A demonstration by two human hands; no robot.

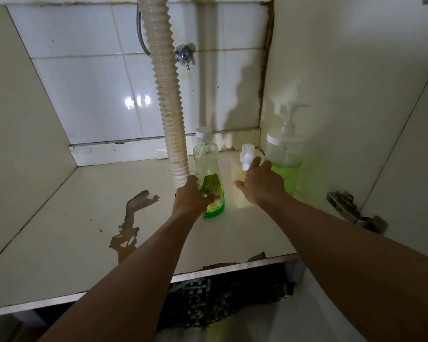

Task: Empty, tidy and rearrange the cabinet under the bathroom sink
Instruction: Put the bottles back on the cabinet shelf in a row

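Green dish soap sits low in a clear bottle with a white cap (209, 174), standing upright on the cabinet floor (72, 218) just right of the corrugated drain hose (164, 95). The left hand (192, 199) is wrapped around the bottle's lower half, fingers curled over the label. Just to the right stands a small spray bottle (242, 178) holding pale yellow liquid; the right hand (260, 186) reaches to it with fingers extended toward the white trigger head and thumb beside the body, touching or nearly so, though whether it actually grips is not clear. Farther right, in the back corner against the side wall, a large pump dispenser (284, 154) is partly filled with green liquid.

Cream laminate covers the cabinet floor, and it has peeled away in a ragged brown patch (129, 223) left of the arms and along the front edge. White glossy tiles (89, 95) form the back wall, carrying a chrome shut-off valve (183, 55) with a thin braided hose rising behind the drain hose. A metal door hinge (351, 211) is fixed to the right panel. Below the front edge lies a dark woven mat (220, 297).
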